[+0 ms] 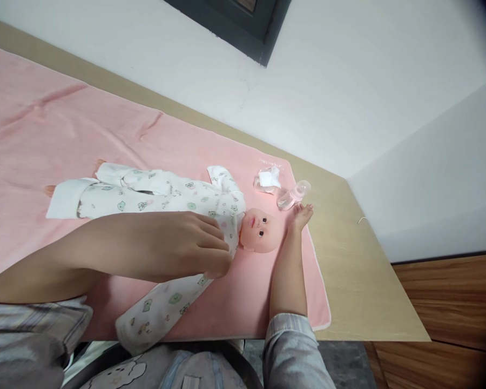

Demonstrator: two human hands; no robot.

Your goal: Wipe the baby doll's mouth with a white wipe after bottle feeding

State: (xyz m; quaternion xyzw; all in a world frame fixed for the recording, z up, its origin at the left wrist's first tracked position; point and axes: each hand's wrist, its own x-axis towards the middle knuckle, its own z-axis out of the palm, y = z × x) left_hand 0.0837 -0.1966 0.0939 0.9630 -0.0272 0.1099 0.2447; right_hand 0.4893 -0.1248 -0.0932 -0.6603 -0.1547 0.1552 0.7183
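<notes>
A baby doll (261,232) lies on its back on a pink mat (44,129), head to the right, dressed in a white printed onesie (162,197). My left hand (194,243) rests on the doll's near shoulder, fingers pressed together on the onesie fabric beside the neck. The near sleeve (157,310) trails toward the table's front edge. My right hand (302,216) is stretched out past the doll's head with its fingers extended and empty. Its fingertips are just short of a small clear bottle (294,195) lying on its side on the mat's far right corner.
A crumpled white tissue on a small packet (267,181) lies just left of the bottle. The mat covers most of a light wooden table (360,281) set against a white wall. A wooden cabinet (449,313) stands to the right.
</notes>
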